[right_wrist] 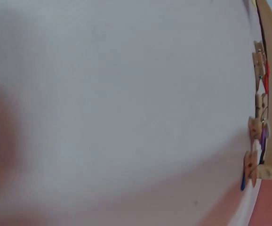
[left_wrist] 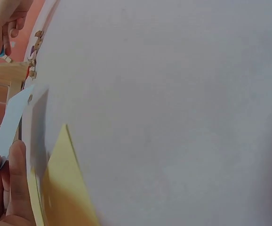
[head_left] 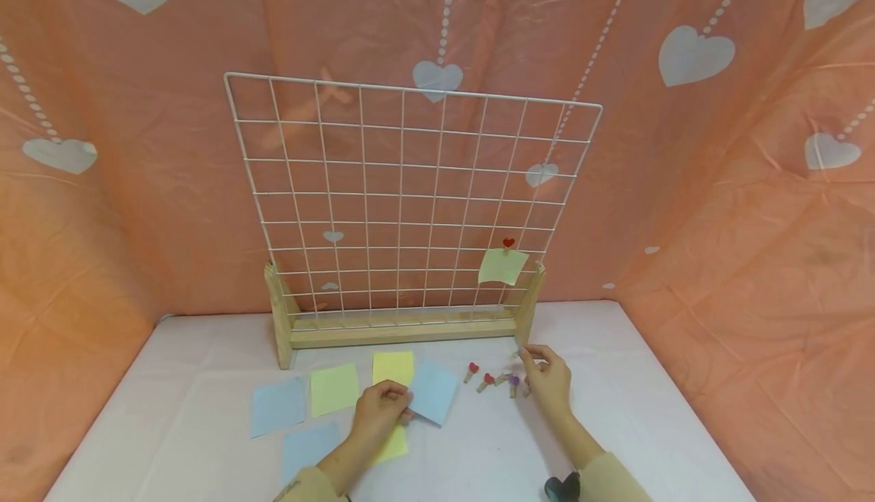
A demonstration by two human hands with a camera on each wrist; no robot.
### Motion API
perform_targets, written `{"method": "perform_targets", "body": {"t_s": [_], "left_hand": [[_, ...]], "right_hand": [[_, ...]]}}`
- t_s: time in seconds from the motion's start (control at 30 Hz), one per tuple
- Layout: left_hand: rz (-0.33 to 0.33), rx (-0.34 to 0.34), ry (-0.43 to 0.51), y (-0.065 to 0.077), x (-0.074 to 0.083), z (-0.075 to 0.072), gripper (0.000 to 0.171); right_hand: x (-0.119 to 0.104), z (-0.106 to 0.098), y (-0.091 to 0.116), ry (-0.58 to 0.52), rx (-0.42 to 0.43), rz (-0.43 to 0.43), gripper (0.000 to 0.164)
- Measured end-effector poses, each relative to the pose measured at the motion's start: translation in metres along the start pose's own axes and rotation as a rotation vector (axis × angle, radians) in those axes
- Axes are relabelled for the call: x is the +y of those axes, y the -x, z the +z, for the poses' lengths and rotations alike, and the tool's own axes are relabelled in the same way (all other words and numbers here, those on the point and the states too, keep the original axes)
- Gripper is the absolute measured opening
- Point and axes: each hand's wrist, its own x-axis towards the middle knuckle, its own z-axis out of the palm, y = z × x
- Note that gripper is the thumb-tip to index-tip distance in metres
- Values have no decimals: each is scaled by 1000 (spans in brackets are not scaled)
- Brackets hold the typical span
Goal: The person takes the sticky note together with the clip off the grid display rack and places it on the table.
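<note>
A light blue paper note (head_left: 434, 392) is pinched at one edge between the thumb and fingers of my left hand (head_left: 379, 411), raised over the table. My right hand (head_left: 549, 380) pinches a small wooden clothespin with a blue decoration (left_wrist: 5, 57), at the right foot of the grid stand. Below that hand lie several mini clothespins with heart tops, among them a red one (head_left: 488, 382) and a purple one (head_left: 514, 385). On the white wire grid (head_left: 399, 206), a pale green note (head_left: 502, 266) hangs at the lower right under a red heart clothespin (head_left: 509, 244).
The grid stands in a wooden base (head_left: 403, 333) at the back of the white-covered table (head_left: 656, 426). Left of my left hand lie a blue note (head_left: 278, 407), a green note (head_left: 334, 389) and a yellow note (head_left: 393, 366). A dark object (head_left: 563, 487) sits by the right sleeve.
</note>
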Motion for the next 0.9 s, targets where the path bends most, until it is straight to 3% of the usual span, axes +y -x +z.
{"method": "perform_targets", "body": {"t_s": [0.43, 0.9], "left_hand": [[-20, -30, 46, 4, -8, 6, 21], [24, -60, 40, 8, -10, 11, 18]], "right_hand": [[12, -11, 3, 82, -17, 47, 20], [24, -27, 9, 114, 25, 62, 20]]}}
